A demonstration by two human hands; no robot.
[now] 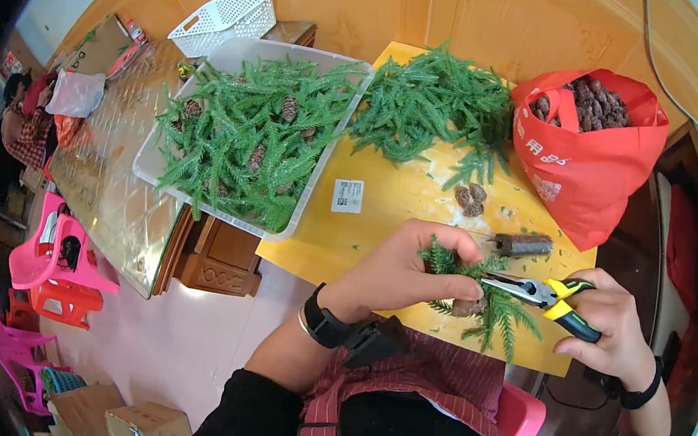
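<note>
The left hand [408,270] is clamped around a green sprig [492,303], fingers curled over its top end, just above the near edge of the yellow counter [364,238]. A pine cone [468,308] sits against the sprig just below the hand's fingertips. The right hand [612,328] is closed around the yellow-and-black handles of pliers [538,291], whose jaws point left and meet the sprig right beside the left hand's fingers. Both wrists carry dark bands.

Taking the sprig as the landmark: just beyond it on the counter lies a dark cylinder [523,245], and a little farther two loose cones [470,199]. Beyond those, a heap of green branches [434,106] covers the far part of the counter. To the right of the heap and beyond the right hand stands an open red bag [590,162] filled with brown cones. A small white label [347,196] lies on the counter to the sprig's far left. Farther left, a clear bin [318,187] holds more green branches mixed with cones, resting half on the counter and half on a glass-topped table [106,186]. Beyond the bin sits a white basket [223,21]. Well to the left and nearer, pink chairs [53,254] stand on the floor, with cardboard boxes [124,422] near the lower edge. A person [22,122] sits at the far left end of that table.
</note>
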